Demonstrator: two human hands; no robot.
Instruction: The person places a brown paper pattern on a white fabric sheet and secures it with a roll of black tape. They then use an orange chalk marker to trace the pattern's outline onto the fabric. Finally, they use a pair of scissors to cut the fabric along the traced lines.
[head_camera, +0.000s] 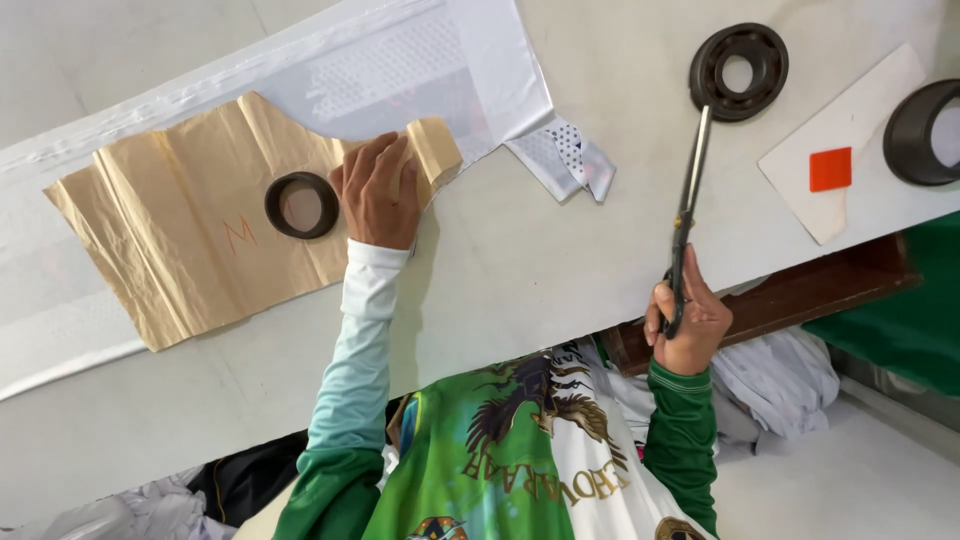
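Scissors (688, 215) sit clenched in my right hand (688, 325), blades shut, tips reaching a black ring (738, 70) well beyond my fingers. A card with an orange square (830, 168) lies just beside them. My left hand (377, 190) presses flat, fingers spread, on the tan paper pattern (180, 215) over white fabric (420, 60), a dark ring weight (301, 205) touching its edge.

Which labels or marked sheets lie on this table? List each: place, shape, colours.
Brown paper pattern: table's left, creased, tan, small red pen mark, under the left hand.
White card: table's right, angled, irregular.
Orange-red sticker: square, on that card.
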